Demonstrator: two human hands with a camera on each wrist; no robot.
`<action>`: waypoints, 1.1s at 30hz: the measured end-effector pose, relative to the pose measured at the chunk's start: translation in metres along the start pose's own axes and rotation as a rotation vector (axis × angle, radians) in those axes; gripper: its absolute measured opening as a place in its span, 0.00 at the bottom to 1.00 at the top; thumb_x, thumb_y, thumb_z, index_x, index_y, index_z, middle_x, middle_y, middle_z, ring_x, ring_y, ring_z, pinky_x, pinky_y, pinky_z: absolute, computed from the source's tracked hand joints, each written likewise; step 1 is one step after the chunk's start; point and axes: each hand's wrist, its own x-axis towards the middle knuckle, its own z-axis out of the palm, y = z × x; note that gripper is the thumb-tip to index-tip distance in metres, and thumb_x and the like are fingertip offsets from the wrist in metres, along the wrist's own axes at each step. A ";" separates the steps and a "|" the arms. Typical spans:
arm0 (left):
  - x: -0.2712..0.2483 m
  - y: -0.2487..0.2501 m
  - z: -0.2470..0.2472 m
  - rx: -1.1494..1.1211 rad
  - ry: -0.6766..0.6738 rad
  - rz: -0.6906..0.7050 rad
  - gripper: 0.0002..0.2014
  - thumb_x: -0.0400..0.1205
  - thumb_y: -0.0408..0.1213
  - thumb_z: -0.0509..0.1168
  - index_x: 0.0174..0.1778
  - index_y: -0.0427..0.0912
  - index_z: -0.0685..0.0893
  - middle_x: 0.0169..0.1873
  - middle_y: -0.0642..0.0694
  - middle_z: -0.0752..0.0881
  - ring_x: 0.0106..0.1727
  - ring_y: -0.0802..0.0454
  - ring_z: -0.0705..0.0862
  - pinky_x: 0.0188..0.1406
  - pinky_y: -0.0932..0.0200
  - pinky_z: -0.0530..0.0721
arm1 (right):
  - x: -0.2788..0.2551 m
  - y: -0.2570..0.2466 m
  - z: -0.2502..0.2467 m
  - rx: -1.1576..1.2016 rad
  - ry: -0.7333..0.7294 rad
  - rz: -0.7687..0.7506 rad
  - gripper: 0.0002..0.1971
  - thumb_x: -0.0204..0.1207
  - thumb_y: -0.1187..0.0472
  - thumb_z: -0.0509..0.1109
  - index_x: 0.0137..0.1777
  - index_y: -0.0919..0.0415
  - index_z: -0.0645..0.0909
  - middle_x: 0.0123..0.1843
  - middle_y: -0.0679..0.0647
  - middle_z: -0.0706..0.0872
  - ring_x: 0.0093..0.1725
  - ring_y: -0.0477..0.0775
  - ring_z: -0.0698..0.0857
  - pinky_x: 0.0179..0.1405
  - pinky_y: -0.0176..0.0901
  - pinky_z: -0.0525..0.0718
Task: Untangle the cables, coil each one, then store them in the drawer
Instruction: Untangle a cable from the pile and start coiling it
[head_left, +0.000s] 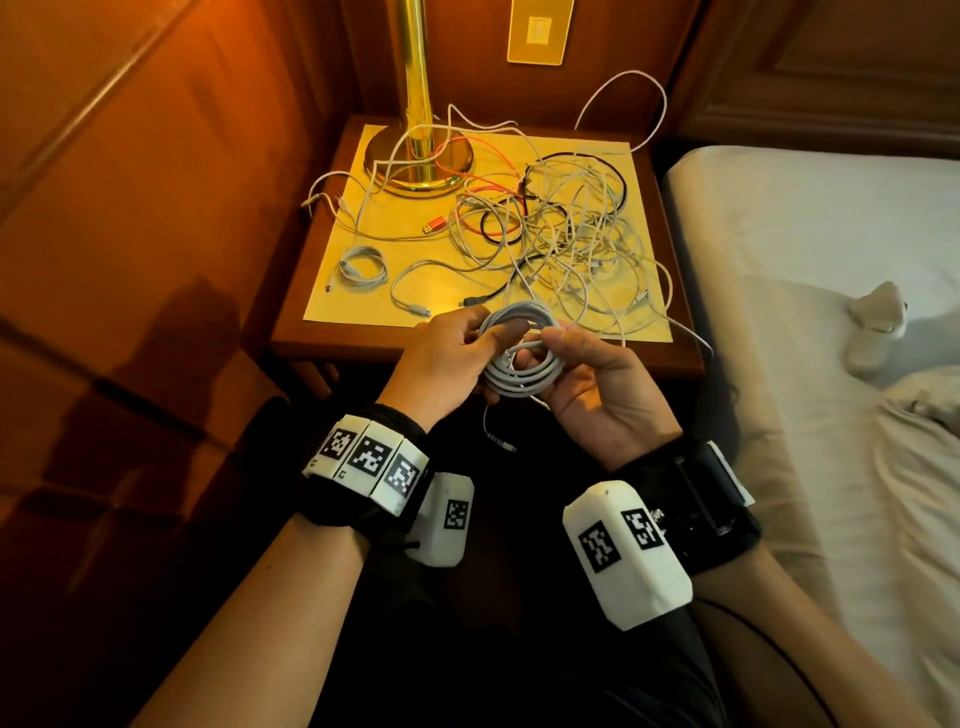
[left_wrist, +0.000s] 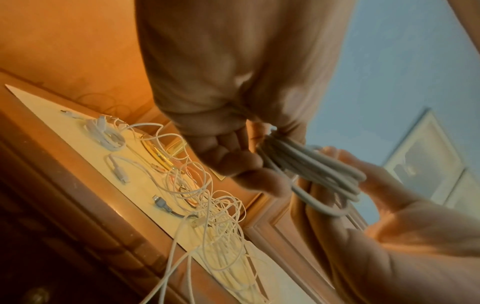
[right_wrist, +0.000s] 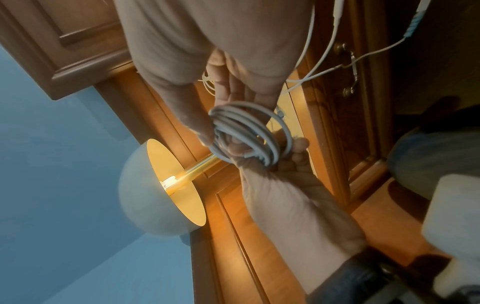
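Observation:
A white cable wound into a coil (head_left: 519, 358) (left_wrist: 319, 174) (right_wrist: 249, 131) hangs between both hands just in front of the nightstand's near edge. My left hand (head_left: 447, 364) grips its left side with curled fingers. My right hand (head_left: 587, 379) pinches its right side, thumb on top. A loose tail with a plug (head_left: 501, 441) dangles below the coil. A big tangle of white, black and red cables (head_left: 561, 234) (left_wrist: 215, 205) covers the right half of the nightstand top (head_left: 363, 301). One small coiled white cable (head_left: 361, 267) (left_wrist: 106, 135) lies at its left front.
A brass lamp (head_left: 418, 161) stands at the back left of the nightstand, with cables draped round its base. A bed with white sheets (head_left: 831, 312) lies to the right. Wood panelling (head_left: 130, 208) is on the left. A drawer front with brass handles (right_wrist: 350, 67) shows below the top.

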 end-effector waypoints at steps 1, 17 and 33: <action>0.001 -0.001 -0.001 -0.045 -0.013 -0.005 0.09 0.82 0.45 0.67 0.50 0.43 0.87 0.32 0.49 0.87 0.27 0.55 0.86 0.21 0.58 0.84 | -0.001 0.000 0.001 -0.006 -0.011 0.000 0.07 0.67 0.73 0.68 0.46 0.71 0.79 0.40 0.63 0.82 0.35 0.56 0.87 0.42 0.46 0.91; -0.001 -0.001 -0.002 -0.185 -0.103 -0.071 0.25 0.74 0.51 0.69 0.47 0.26 0.83 0.31 0.38 0.82 0.27 0.48 0.81 0.22 0.57 0.81 | -0.003 -0.004 -0.003 -0.213 -0.119 0.077 0.16 0.67 0.68 0.71 0.54 0.70 0.76 0.30 0.57 0.81 0.37 0.56 0.79 0.55 0.69 0.75; -0.003 0.009 -0.013 0.123 0.060 0.000 0.18 0.82 0.52 0.66 0.44 0.38 0.82 0.38 0.38 0.89 0.34 0.45 0.87 0.36 0.47 0.88 | -0.006 0.007 -0.002 -0.722 -0.023 -0.124 0.10 0.69 0.71 0.76 0.48 0.65 0.81 0.40 0.58 0.87 0.37 0.55 0.84 0.37 0.50 0.74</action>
